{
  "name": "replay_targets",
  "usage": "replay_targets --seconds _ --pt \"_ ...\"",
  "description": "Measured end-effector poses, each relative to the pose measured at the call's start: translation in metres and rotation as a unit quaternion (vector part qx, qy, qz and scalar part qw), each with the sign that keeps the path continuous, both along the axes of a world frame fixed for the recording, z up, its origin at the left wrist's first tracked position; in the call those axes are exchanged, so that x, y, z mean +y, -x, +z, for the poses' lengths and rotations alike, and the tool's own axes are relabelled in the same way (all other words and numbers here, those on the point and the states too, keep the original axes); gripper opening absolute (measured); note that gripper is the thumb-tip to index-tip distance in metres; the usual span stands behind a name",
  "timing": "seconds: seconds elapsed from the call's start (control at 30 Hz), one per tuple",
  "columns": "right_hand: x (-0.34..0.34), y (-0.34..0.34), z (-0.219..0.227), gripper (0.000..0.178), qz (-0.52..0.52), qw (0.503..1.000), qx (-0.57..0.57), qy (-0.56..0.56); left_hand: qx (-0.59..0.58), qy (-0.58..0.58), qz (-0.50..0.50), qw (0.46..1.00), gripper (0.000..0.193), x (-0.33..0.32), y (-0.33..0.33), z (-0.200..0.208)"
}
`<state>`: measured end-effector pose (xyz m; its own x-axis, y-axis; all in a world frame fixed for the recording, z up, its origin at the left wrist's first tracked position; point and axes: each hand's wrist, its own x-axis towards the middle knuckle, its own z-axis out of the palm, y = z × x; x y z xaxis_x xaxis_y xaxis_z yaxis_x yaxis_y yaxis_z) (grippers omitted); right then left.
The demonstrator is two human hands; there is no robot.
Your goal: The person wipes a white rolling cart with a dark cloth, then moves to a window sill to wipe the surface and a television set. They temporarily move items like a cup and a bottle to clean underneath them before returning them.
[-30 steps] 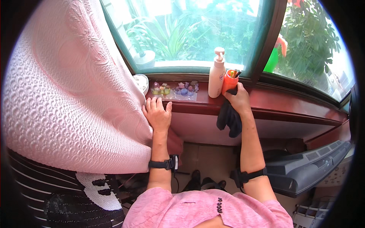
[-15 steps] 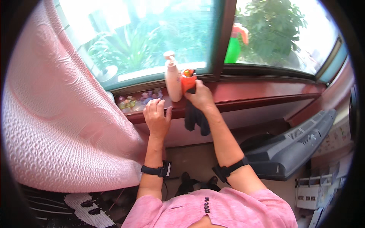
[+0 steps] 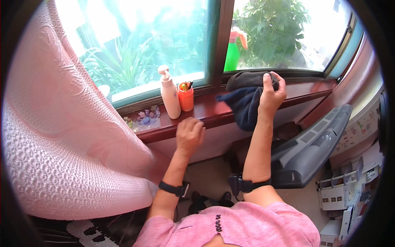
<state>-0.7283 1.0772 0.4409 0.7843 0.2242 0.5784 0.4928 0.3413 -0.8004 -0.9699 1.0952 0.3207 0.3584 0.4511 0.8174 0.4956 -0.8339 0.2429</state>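
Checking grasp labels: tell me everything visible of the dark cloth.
The dark cloth looks like soft fabric, charcoal above and navy below; one piece or two, I can't tell. The right hand grips its upper right end. It is bunched on top, hanging in folds by the red-brown sill; contact with the sill is unclear.

head-worn fisheye, facing down over nearby hands [image 3: 272,97] toward windowsill [image 3: 209,110]
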Motion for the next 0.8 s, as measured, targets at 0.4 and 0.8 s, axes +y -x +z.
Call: replay_targets --seconds 0.4,0.8 --pt "0.047 0.054 -0.084 0.030 0.072 0.878 -0.309 0.359 0.097 -0.019 -0.047 0.994 0.035 0.026 -0.048 -0.008" --pt "0.063 0.075 -0.068 0.041 0.124 0.800 -0.444 0.385 0.076 -0.014 -0.040 0.996 0.037 0.026 -0.050 -0.015"
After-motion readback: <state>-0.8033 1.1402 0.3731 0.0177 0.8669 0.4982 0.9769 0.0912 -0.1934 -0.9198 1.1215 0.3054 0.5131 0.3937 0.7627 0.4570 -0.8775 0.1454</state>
